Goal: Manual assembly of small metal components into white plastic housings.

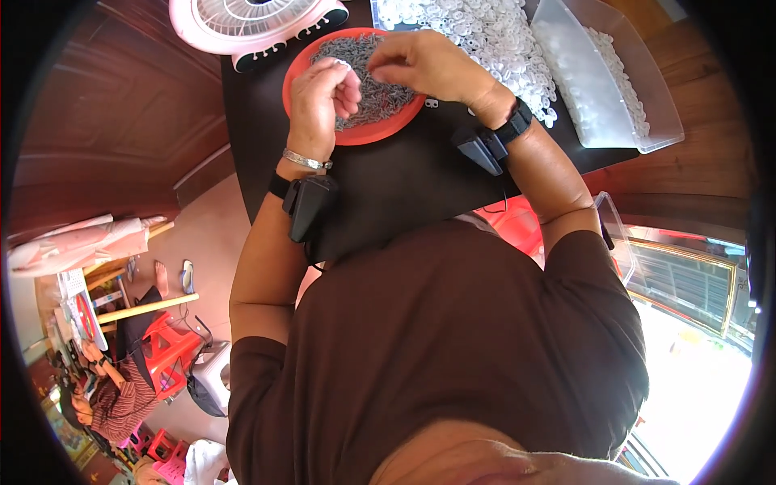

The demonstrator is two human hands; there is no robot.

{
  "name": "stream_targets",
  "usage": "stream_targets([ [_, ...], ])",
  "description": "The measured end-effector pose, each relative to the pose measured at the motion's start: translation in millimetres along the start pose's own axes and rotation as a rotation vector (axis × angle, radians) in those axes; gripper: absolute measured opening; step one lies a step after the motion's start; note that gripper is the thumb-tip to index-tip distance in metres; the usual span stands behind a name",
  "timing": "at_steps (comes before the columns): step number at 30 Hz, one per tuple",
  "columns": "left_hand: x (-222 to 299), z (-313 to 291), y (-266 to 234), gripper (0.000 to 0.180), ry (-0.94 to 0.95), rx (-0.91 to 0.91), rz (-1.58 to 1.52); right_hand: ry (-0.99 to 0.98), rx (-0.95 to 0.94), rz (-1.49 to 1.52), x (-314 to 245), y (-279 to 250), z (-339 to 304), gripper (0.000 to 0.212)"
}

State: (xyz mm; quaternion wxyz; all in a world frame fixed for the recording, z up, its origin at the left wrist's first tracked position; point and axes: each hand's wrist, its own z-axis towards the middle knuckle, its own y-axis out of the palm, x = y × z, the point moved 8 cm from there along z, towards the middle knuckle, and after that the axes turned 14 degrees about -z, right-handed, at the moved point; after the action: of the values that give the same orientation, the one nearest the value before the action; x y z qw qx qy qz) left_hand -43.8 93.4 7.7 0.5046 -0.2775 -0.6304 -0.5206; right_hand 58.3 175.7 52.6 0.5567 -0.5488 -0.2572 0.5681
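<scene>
My left hand (pixel 318 95) is over the left side of a round orange-red basin (pixel 378 132), its fingers curled. A small whitish plastic piece (pixel 343 64) shows at its fingertips. My right hand (pixel 432 66) hangs over the basin's right side, fingers bent and drawn together toward the thumb; whatever they hold, if anything, is too small to make out. Many small grey pieces, looking like screws or plastic plugs (pixel 386 99), fill the basin between the two hands. Beyond my right hand spreads a heap of small clear-white plastic pieces (pixel 505 44), a few lying loose by the basin.
A pink fan (pixel 259 32) stands at the far left of the black table (pixel 388 182). On the right is a clear plastic bin (pixel 578 97) with more white pieces. At lower left, another person in striped clothing (pixel 121 404) sits near a red stool (pixel 170 347).
</scene>
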Motion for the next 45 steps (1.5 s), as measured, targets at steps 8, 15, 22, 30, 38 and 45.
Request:
stream_targets([
  [8, 3.7, 1.3, -2.1, 0.024, 0.017, 0.028, -0.049, -0.066, 0.034, -0.528, -5.2, 29.5, -2.3, 0.012],
  [15, 6.5, -1.3, -1.8, 0.028, 0.045, 0.089, -0.051, -0.099, 0.055, -0.491, -11.6, 26.7, -4.4, 0.013],
  [22, 8.3, -3.3, 2.6, 0.028, 0.054, 0.05, -0.046, -0.147, 0.084, -0.531, -16.2, 35.7, -3.8, 0.013],
  [30, 8.5, -2.4, 1.4, 0.029, 0.059, 0.061, -0.049, -0.172, 0.08, -0.438, -23.7, 34.0, -4.3, 0.014],
  [38, 6.6, -1.8, 1.1, 0.027, 0.03, 0.029, -0.003, -0.078, 0.102, -0.286, -13.0, 27.2, -3.0, 0.017],
  [45, 3.5, -2.6, 7.5, 0.026, -0.008, -0.014, 0.008, 0.138, 0.064, -0.093, 10.7, 16.1, -5.2, 0.026],
])
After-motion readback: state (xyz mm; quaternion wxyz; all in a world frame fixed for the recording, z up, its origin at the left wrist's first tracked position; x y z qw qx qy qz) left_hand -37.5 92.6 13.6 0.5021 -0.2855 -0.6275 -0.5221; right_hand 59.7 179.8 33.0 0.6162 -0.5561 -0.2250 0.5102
